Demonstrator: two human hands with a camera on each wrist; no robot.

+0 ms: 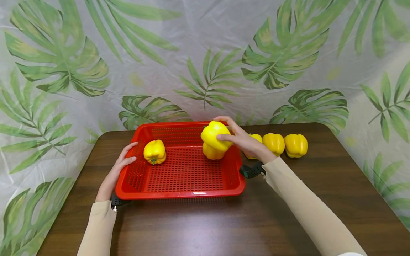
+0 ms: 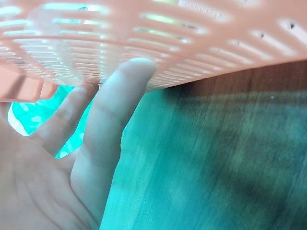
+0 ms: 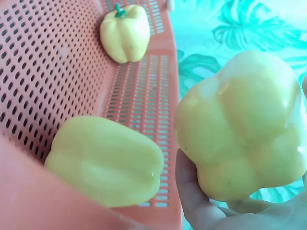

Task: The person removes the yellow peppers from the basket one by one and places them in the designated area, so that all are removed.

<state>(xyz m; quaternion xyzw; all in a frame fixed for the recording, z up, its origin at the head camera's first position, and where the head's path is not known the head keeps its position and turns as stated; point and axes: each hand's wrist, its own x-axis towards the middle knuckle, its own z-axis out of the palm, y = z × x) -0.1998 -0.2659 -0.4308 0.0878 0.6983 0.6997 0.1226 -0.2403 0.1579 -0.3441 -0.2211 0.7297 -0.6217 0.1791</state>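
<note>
A leaf-print backdrop point(image 1: 153, 78) hangs behind a dark wooden table point(image 1: 198, 227). On the table sits a red basket point(image 1: 179, 194), its long axis running left to right.

2 beige sleeves point(image 1: 307, 206) reach in from the near side, and the hands are well apart. The left hand point(image 1: 117, 168) rests at the basket's left end; its straight thumb lies against the slotted outer wall in the left wrist view. The right hand point(image 1: 244, 140) grips 1 yellow pepper between thumb and fingers, over the right part of the basket.

That held pepper point(image 1: 212, 133) shows its 4-lobed end to the right wrist camera, so its long axis runs away from the wrist, stem end farthest. Below it, a lower pepper point(image 1: 213, 153) lies on its side in the basket, its long axis crosswise in the right wrist view; I cannot tell where its stem points. At the basket's left end, another pepper point(image 1: 155, 151) has its stem towards the near rim in the head view. 3 more peppers point(image 1: 296, 145) stand in a row right of the basket, 1 partly hidden.

A black strap point(image 1: 251, 171) shows at the right wrist.
</note>
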